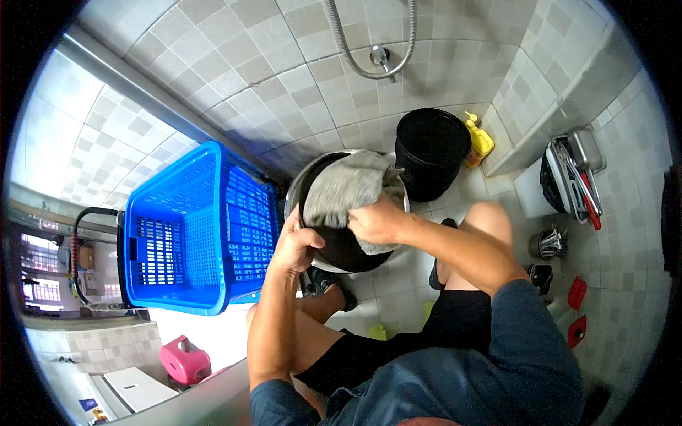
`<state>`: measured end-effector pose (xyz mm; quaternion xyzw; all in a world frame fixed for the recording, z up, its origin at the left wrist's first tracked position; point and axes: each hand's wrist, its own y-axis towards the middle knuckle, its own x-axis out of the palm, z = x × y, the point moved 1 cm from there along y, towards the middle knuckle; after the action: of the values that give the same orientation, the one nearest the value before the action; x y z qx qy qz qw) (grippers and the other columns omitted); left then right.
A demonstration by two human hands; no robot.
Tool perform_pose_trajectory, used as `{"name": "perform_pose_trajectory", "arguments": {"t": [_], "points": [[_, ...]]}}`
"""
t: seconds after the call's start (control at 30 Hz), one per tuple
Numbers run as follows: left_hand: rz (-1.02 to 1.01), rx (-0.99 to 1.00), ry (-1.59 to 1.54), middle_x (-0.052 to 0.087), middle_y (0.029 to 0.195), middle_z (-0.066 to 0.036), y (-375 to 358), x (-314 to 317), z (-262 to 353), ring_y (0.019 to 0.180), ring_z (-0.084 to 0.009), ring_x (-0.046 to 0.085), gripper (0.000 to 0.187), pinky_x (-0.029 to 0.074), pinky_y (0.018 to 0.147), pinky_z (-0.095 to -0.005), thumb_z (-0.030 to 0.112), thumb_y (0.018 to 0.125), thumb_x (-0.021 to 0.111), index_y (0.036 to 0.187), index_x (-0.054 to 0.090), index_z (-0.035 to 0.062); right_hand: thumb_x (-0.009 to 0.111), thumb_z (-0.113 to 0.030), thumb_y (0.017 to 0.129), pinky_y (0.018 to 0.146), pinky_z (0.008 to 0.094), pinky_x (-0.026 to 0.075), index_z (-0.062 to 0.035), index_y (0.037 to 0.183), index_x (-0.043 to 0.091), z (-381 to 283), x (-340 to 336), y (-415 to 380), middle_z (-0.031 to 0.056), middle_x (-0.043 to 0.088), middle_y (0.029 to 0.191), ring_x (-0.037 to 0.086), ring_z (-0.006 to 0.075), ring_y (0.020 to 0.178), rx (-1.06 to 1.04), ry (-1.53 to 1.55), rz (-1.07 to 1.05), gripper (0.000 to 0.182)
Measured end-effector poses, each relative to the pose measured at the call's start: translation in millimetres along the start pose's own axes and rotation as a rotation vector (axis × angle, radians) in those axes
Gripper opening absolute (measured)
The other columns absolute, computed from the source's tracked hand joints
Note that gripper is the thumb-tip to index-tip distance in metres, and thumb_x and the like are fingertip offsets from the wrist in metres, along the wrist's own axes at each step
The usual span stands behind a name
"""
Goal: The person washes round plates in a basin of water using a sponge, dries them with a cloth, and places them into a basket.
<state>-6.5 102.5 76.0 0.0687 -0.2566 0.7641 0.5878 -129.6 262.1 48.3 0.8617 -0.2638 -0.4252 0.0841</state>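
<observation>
A grey cloth (348, 188) is bunched in my right hand (376, 220), which presses it against a round black container (355, 252) between my knees. The cloth drapes over the container and hides much of its opening. My left hand (295, 245) is closed on the container's left rim, thumb toward me. Around the container shows the silver rim of a metal basin (293, 188); how deep the container sits in it is hidden. Just behind and to the right stands a black bucket (431, 153).
At my left is a large blue plastic basket (222, 263). A yellow pump bottle (479, 142) stands by the tiled wall under a shower hose (341, 42). On the right are a metal rack (582, 177) with red-handled tools and a steel scrubber-like bundle (548, 243). A pink stool (185, 361) sits lower left.
</observation>
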Motion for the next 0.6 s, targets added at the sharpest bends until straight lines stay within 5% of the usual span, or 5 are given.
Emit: {"name": "perform_pose_trajectory", "arguments": {"t": [0.2, 0.27, 0.33, 0.5, 0.6], "points": [[0.092, 0.157, -0.123, 0.064, 0.129, -0.015, 1.8, -35.8, 8.5, 0.115, -0.0324, 0.062, 0.086, 0.049, 0.102, -0.0372, -0.004, 0.050, 0.052, 0.136, 0.053, -0.0031, 0.058, -0.008, 0.077, 0.109, 0.0479, 0.040, -0.0010, 0.125, 0.062, -7.5, -0.1, -28.4, 0.0234, 0.061, 0.128, 0.055, 0.0428, 0.121, -0.291, 0.310, -0.244, 0.049], [0.124, 0.167, -0.118, 0.064, 0.128, -0.016, -5.4, -35.3, 16.2, 0.116, -0.0331, 0.062, 0.087, 0.049, 0.102, -0.0379, -0.005, 0.049, 0.051, 0.136, 0.053, -0.0035, 0.059, -0.009, 0.074, 0.077, 0.0500, 0.055, -0.0017, 0.096, 0.068, 8.1, 9.4, -47.1, 0.0211, 0.070, 0.100, 0.067, 0.0432, 0.088, -0.223, 0.173, -0.253, 0.025], [0.176, 0.243, -0.029, 0.063, 0.128, -0.016, -6.9, -36.9, 18.8, 0.118, -0.0338, 0.061, 0.089, 0.049, 0.103, -0.0385, -0.006, 0.048, 0.050, 0.137, 0.053, -0.0032, 0.060, -0.008, 0.073, 0.066, 0.0497, 0.055, -0.0023, 0.080, 0.067, 4.5, -4.2, -46.9, 0.0202, 0.069, 0.084, 0.067, 0.0424, 0.077, -0.061, -0.099, -0.210, 0.012], [0.154, 0.250, 0.048, 0.059, 0.137, -0.015, -8.1, -16.8, 13.5, 0.130, -0.0332, 0.055, 0.095, 0.042, 0.111, -0.0372, -0.008, 0.048, 0.050, 0.143, 0.048, -0.0027, 0.063, -0.007, 0.073, 0.071, 0.0516, 0.055, -0.0002, 0.086, 0.069, 22.7, -13.5, -29.8, 0.0235, 0.070, 0.088, 0.069, 0.0431, 0.082, 0.144, -0.449, -0.318, 0.015], [0.129, 0.176, 0.070, 0.059, 0.139, -0.014, -4.7, -8.7, 0.0, 0.130, -0.0314, 0.055, 0.097, 0.043, 0.110, -0.0358, -0.010, 0.049, 0.050, 0.145, 0.047, -0.0015, 0.063, -0.005, 0.073, 0.071, 0.0531, 0.054, 0.0018, 0.077, 0.068, 43.7, 0.8, -21.8, 0.0252, 0.069, 0.081, 0.069, 0.0431, 0.081, 0.217, -0.402, -0.015, 0.010]]}}
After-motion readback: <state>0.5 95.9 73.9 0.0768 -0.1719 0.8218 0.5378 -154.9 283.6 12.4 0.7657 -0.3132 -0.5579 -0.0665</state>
